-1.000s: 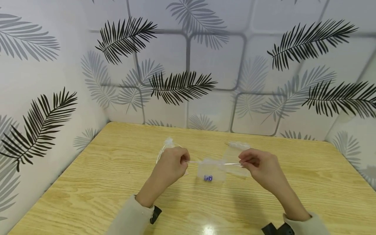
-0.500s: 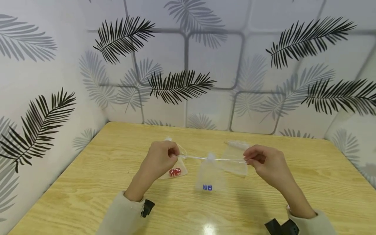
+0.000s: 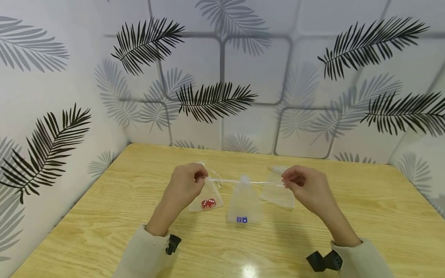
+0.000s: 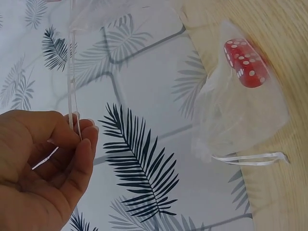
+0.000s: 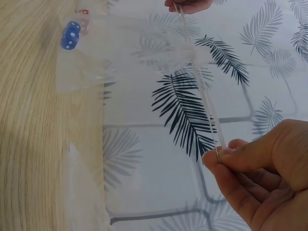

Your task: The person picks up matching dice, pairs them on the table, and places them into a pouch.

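A sheer white drawstring bag (image 3: 245, 200) hangs between my hands, its neck gathered tight. Two blue dice (image 3: 242, 219) lie at its bottom. My left hand (image 3: 187, 184) pinches one end of the white drawstring (image 3: 224, 180) between thumb and fingers. On the other side, my right hand (image 3: 308, 189) pinches the opposite end (image 5: 219, 144). The cord runs nearly straight from hand to hand. Just beyond my left hand lies a second sheer bag (image 4: 236, 115) holding red dice (image 4: 245, 62), with its cord loops loose.
A third sheer bag (image 3: 277, 195) lies flat on the wooden table (image 3: 139, 247), behind and below my right hand. No contents show in it. A leaf-patterned wall (image 3: 250, 127) borders the table's back edge.
My hands have drawn apart and the bag's mouth has bunched into a narrow neck. The bag now hangs more upright. My left hand moved left, uncovering the red dice.
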`<state>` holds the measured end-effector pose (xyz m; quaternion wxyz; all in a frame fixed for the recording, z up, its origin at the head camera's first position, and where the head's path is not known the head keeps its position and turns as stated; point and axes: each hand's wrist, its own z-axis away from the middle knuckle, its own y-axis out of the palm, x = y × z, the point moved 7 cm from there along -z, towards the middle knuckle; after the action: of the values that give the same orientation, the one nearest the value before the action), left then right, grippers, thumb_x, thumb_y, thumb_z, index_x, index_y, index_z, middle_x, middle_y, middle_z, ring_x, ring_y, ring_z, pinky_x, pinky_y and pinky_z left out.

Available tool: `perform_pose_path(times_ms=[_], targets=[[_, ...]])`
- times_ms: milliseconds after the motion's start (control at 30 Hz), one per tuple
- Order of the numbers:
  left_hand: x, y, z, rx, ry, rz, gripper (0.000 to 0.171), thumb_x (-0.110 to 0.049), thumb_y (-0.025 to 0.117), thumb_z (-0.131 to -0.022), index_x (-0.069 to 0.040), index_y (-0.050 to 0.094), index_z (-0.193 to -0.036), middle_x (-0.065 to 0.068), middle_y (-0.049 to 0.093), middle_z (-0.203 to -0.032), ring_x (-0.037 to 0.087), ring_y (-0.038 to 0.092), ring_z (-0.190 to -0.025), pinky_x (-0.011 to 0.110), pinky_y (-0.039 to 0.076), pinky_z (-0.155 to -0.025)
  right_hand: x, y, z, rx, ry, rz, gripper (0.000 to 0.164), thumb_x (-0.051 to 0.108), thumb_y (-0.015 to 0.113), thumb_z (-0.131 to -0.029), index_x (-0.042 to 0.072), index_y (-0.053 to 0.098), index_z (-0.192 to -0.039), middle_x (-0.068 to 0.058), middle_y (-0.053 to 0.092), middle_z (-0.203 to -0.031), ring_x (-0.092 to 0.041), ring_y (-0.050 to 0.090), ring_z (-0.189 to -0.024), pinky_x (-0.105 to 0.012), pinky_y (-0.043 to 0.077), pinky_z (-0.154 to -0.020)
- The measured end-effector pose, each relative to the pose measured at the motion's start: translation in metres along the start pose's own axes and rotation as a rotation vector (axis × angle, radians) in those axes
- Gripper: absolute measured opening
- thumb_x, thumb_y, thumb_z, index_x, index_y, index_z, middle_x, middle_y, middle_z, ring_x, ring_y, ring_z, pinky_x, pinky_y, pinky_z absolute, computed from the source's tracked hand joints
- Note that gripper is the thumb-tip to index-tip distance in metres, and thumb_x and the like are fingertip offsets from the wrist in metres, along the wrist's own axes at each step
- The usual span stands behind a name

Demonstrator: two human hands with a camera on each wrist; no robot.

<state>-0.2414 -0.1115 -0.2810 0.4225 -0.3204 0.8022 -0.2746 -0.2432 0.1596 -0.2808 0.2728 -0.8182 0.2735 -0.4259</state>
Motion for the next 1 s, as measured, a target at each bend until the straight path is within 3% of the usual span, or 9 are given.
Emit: perform_pose_path(times_ms=[300,567,1000], targets=[[0.008,0.012,-0.007,-0.025,0.015,-0.014,0.019,0.013,0.055,-0.079,0.000,0.069,-0.084,0.011,0.068,-0.079,0.015,0.053,-0.061,0.027,0.047,-0.058,-0.012,0.008,-0.013,0.016,0.018,0.031,0.011,-0.005,0.069,-0.080,0.002,0.069,-0.089,-0.009,0.070,-0.079,-0.019,0.067,-0.067,-0.022,0.052,-0.060],[0.022,0.026,-0.013,0.009,-0.023,-0.023,0.020,0.012,0.053,-0.081,0.001,0.069,-0.087,0.013,0.070,-0.083,0.018,0.059,-0.065,0.029,0.050,-0.061,-0.020,0.020,-0.017,0.049,0.036,0.022,0.012,-0.005,0.068,-0.081,0.002,0.069,-0.091,-0.010,0.069,-0.081,-0.021,0.068,-0.070,-0.032,0.056,-0.064],[0.009,0.016,-0.018,-0.021,0.031,-0.016,0.021,0.013,0.053,-0.080,0.000,0.069,-0.085,0.013,0.070,-0.083,0.020,0.061,-0.067,0.031,0.051,-0.062,-0.011,0.002,-0.014,0.036,-0.002,0.012,0.012,-0.006,0.066,-0.081,0.001,0.068,-0.091,-0.011,0.070,-0.082,-0.022,0.069,-0.071,-0.020,0.053,-0.062]])
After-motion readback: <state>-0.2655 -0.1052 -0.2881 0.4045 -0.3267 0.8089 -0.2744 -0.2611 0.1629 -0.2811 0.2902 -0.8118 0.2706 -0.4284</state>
